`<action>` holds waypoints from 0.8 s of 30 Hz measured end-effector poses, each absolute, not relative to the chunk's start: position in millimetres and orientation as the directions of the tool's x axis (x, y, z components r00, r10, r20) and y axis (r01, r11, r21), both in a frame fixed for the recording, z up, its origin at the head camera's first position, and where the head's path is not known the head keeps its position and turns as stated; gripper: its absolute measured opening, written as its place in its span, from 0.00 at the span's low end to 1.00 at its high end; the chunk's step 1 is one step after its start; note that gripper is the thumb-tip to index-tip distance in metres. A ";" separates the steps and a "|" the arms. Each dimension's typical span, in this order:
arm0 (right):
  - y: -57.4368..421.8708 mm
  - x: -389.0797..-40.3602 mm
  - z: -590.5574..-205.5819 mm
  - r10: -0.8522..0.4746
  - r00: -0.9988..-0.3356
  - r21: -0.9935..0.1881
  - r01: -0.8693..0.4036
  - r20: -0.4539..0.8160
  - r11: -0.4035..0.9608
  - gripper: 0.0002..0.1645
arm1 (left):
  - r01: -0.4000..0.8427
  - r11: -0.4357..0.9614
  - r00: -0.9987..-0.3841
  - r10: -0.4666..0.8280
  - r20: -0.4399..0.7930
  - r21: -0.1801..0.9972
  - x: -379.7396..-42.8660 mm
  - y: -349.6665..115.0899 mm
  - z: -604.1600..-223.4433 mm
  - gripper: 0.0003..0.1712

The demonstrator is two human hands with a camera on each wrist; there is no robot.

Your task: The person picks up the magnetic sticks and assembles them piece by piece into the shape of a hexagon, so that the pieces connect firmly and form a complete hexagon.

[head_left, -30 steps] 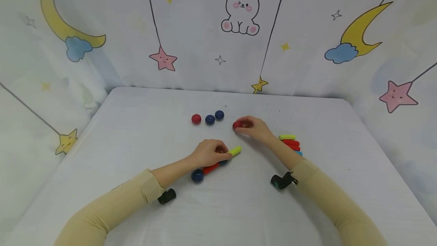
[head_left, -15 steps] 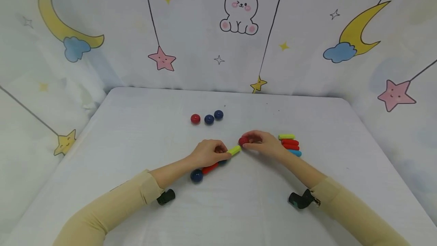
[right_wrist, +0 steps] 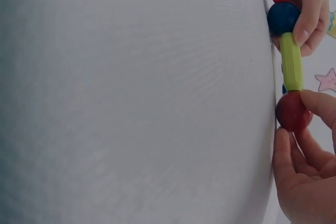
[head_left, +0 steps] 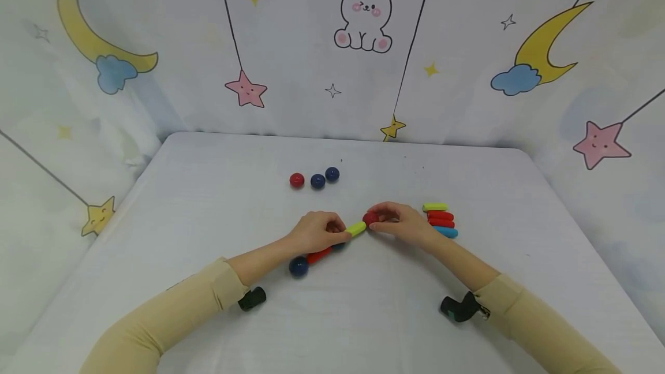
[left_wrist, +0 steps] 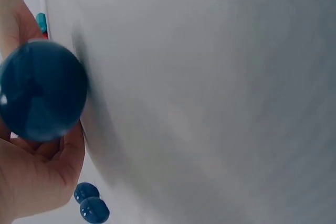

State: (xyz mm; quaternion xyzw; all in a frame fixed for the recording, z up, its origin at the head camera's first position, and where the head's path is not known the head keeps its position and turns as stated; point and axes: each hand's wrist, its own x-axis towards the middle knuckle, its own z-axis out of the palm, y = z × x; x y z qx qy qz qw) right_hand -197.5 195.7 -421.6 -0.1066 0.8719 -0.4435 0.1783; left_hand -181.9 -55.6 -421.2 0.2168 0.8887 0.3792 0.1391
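A chain of balls and rods lies slantwise on the table. From its near end run a blue ball (head_left: pixel 298 266), a red rod (head_left: pixel 318 255), a second blue ball (right_wrist: pixel 284 18) and a yellow-green rod (right_wrist: pixel 292 62). My left hand (head_left: pixel 318 232) grips the chain where the second blue ball meets the yellow-green rod. Between the thumb and fingers of my right hand (head_left: pixel 399 222) is a red ball (right_wrist: pixel 294 112), right at the free end of the yellow-green rod. In the left wrist view the near blue ball (left_wrist: pixel 43 90) hides part of the left hand.
Behind the hands stand a loose red ball (head_left: pixel 297 180) and two blue balls (head_left: pixel 318 181) (head_left: pixel 332 174). Right of the right hand lie a yellow-green rod (head_left: pixel 435 207), two red rods (head_left: pixel 440 216) and a blue rod (head_left: pixel 445 232). A white cloth covers the table (head_left: pixel 223 189).
My right hand has brought the red ball toward me and slightly right, up to the yellow-green rod's end. The left hand keeps its hold on the chain in the same spot.
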 end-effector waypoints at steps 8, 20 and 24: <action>198.2 -197.1 -421.1 -0.356 -0.905 -0.828 -0.009 -0.231 0.561 0.26 | 0.314 0.596 -0.831 0.549 -0.090 0.739 -193.8 -46.1 -416.1 0.19; 203.9 -197.0 -421.4 -0.429 -0.881 -0.869 -0.044 -0.199 0.493 0.27 | 0.334 0.603 -0.816 0.569 -0.097 0.724 -208.2 -20.7 -416.1 0.21; 207.4 -195.9 -417.5 -0.435 -0.883 -0.854 -0.083 -0.176 0.514 0.25 | 0.327 0.603 -0.825 0.557 -0.091 0.728 -205.8 -18.9 -415.1 0.19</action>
